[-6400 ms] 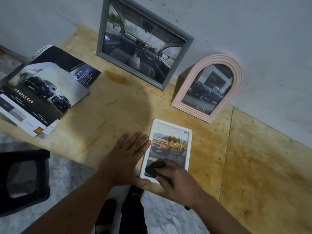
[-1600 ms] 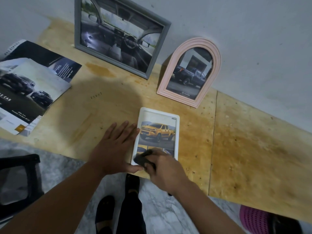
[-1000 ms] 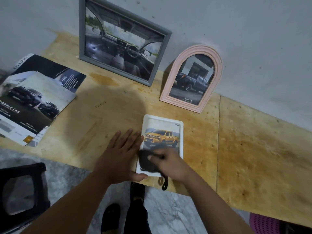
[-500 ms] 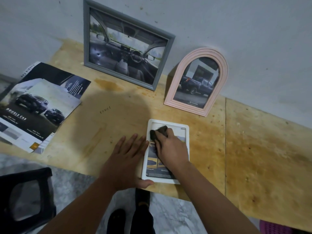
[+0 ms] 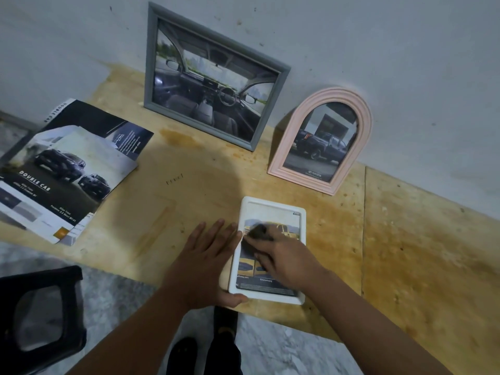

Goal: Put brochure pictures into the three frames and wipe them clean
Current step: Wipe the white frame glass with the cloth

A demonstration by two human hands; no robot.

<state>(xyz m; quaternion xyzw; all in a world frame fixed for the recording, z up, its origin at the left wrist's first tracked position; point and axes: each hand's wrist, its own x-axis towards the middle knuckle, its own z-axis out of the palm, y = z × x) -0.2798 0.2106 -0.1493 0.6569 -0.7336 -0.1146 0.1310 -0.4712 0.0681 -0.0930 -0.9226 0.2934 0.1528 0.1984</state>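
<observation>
White frame (image 5: pixel 301 240) flat on the wooden worktop (image 5: pixel 422 255), lower centre of the picture, its near short edge close to the worktop's front edge. Yellow truck picture behind the glass, mostly covered. Right hand (image 5: pixel 284 259) on top of the glass, grip clenched around a small dark cloth (image 5: pixel 258 231) pressed to the upper left part of the picture. Left hand (image 5: pixel 205 262) flat and released just left of the frame, palm on the wood, fingers spread toward the wall, thumb hooked around the frame's near left corner and touching it.

Bare wood to the right of the frame, running out to the right edge of the picture, with a seam between two boards just right of the frame. Bare wood also left of the left hand, up to the brochure. Front edge of the worktop directly below both wrists, grey floor beneath, a dark shoe (image 5: pixel 182 355) at bottom centre.

Pink arched frame (image 5: pixel 362 147) above and slightly right of the white one, leaning on the wall (image 5: pixel 405 63), dark truck picture inside, apart from the white frame by a strip of wood. Grey rectangular frame (image 5: pixel 150 58) at upper centre, also leaning on the wall, car-interior picture inside. Open brochure (image 5: pixel 62 169) at left, lying flat, partly overhanging the front edge, well apart from the hands. Black stool (image 5: pixel 40 315) on the floor at lower left.
</observation>
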